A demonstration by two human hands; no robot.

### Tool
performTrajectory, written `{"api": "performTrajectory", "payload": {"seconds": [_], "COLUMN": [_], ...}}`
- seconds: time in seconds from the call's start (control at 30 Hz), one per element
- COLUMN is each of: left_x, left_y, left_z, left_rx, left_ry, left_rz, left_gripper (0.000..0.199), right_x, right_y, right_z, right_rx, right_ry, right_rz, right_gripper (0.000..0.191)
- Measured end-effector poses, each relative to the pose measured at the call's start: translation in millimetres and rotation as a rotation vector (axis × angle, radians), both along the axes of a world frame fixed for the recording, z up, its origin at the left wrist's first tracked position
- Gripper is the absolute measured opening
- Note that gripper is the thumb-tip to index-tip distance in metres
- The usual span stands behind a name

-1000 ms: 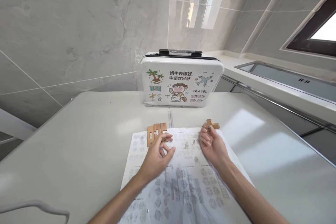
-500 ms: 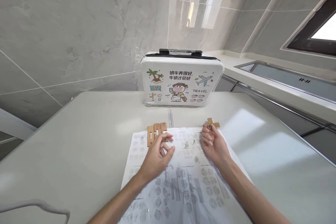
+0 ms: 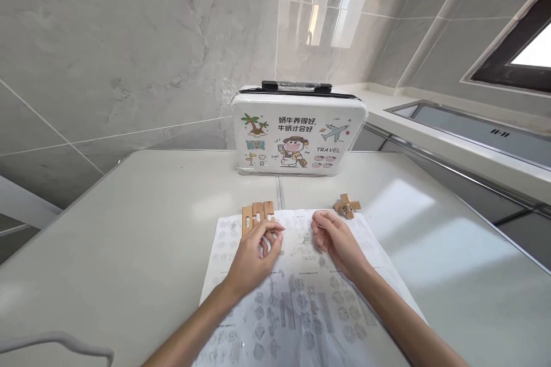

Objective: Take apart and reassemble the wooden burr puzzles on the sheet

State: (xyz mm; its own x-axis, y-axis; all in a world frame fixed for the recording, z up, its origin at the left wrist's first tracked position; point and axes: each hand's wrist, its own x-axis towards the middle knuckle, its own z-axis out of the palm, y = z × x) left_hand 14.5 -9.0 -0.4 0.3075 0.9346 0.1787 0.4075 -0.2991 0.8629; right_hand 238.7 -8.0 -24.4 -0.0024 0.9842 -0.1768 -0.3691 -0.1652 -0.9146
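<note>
My left hand (image 3: 258, 252) rests over the sheet, thumb and fingers loosely bent and apart, with nothing visible between them. Just beyond its fingers, three flat wooden puzzle pieces (image 3: 257, 211) with cut-out slots lie side by side; their near ends are partly behind the hand. To the right, my right hand (image 3: 338, 241) is above the paper, fingers curled in a loose fist, and nothing shows in it. A cross-shaped assembly of interlocked wooden pieces (image 3: 346, 206) sits beyond the right hand, apart from it, at the paper's upper right edge.
A creased instruction sheet (image 3: 297, 321) printed with diagrams lies under both hands on the white table (image 3: 150, 229). Behind it stands a white cartoon-printed case (image 3: 301, 132) with a black handle. A grey cable (image 3: 64, 339) lies at the lower left; a counter with a sink (image 3: 482, 126) runs along the right.
My right hand has let go of the wooden cross, which now rests on the table, and moved left. My left hand has hardly moved; its thumb and fingers are slightly closer together.
</note>
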Motion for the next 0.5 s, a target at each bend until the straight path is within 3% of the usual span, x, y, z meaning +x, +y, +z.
{"api": "performTrajectory", "payload": {"seconds": [0.17,0.27,0.5], "left_x": [-10,-17,-25], "left_y": [10,17,26], "left_z": [-6.6,-12.0,-22.7], "left_rx": [0.281,0.435,0.437], "left_ry": [0.114,0.291,0.467], "left_rz": [0.033,0.086,0.163], "left_gripper": [0.013,0.016,0.033], "right_x": [-8,-10,-13], "right_y": [-3,-4,-6], "right_z": [-2.9,-3.0,-0.6], "right_rx": [0.057,0.089,0.121], "right_ry": [-0.188,-0.245,-0.338], "right_rz": [0.054,0.073,0.075], "right_gripper": [0.040,0.041,0.041]}}
